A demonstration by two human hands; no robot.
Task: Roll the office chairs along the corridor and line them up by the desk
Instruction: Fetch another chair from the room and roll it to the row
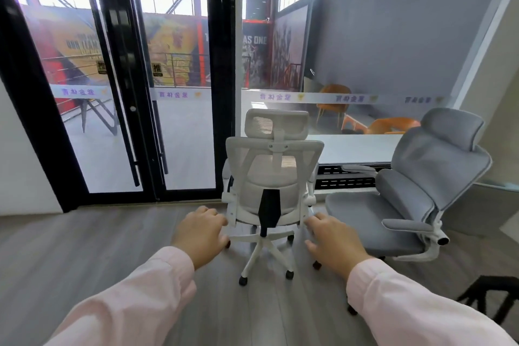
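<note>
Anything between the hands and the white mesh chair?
Nothing visible: the left hand and right hand reach open toward the white mesh office chair; the grey padded chair stands aside, to its right.

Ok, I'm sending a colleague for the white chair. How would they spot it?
Right of the black-framed glass doors stands a white desk. The white mesh office chair stands at its left end, back toward us. Unlike the padded grey fabric chair beside it, it has an open mesh back and a black spine.
</note>
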